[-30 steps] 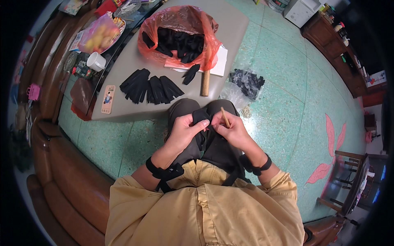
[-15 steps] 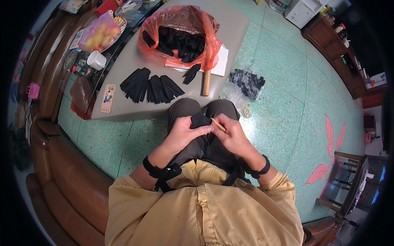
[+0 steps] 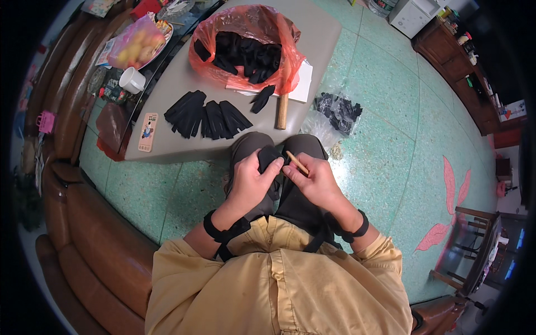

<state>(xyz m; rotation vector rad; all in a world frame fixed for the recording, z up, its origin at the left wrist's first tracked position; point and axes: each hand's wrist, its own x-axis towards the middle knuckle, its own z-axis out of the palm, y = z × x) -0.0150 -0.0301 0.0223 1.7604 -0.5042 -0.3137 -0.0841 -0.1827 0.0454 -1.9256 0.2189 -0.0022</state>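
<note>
Above my knees, my left hand [image 3: 252, 180] is closed around a small black fabric piece [image 3: 269, 158], its thumb pressed on top. Beside it my right hand [image 3: 314, 177] grips a thin wooden stick [image 3: 297, 162] that points up toward the left. A narrow gap separates the two hands. Beyond my knees, similar black strips [image 3: 186, 114] lie fanned out on the grey table [image 3: 162, 92], with another fan of strips [image 3: 222, 120] next to them. A red plastic bag [image 3: 237, 19] stands behind, full of black pieces [image 3: 245, 56]. One loose black piece [image 3: 262, 99] rests in front of it.
A thick wooden rod [image 3: 283, 111] lies near the table edge. A phone in a pink case [image 3: 148, 132] is at the left corner, near a white mug [image 3: 132, 81]. On the floor sits a clear bag of black bits [image 3: 338, 114]. A brown leather sofa [image 3: 95, 234] lines the left.
My hands have drawn slightly apart. The left has shifted left with the black piece, and the stick in the right now shows more of its length.
</note>
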